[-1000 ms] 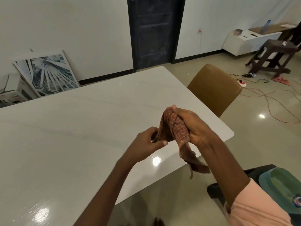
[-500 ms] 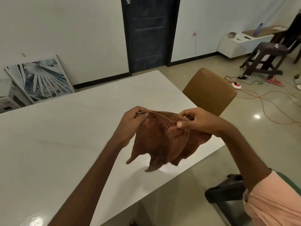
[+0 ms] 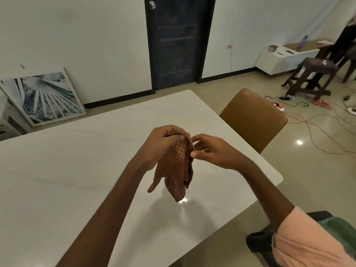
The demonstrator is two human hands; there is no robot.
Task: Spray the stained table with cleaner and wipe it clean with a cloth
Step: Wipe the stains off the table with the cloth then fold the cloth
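A brown checked cloth (image 3: 178, 168) hangs folded in the air above the white glossy table (image 3: 77, 170). My left hand (image 3: 159, 145) grips its top edge, fingers curled over the fold. My right hand (image 3: 210, 151) is just to the right, its thumb and fingertips touching the cloth's right edge. The cloth's lower corners dangle just above the tabletop. No spray bottle is in view, and I cannot make out a stain on the table.
A tan padded chair (image 3: 254, 118) stands at the table's right side. A dark seat (image 3: 260, 243) is near my right arm. Beyond are a dark door (image 3: 177, 43), a leaning framed picture (image 3: 44, 95), a dark stool (image 3: 312, 78) and orange cables (image 3: 316, 132) on the floor.
The cloth went from bunched in my right hand to spread between both hands, and now hangs folded from my left hand. The view tilted slightly.
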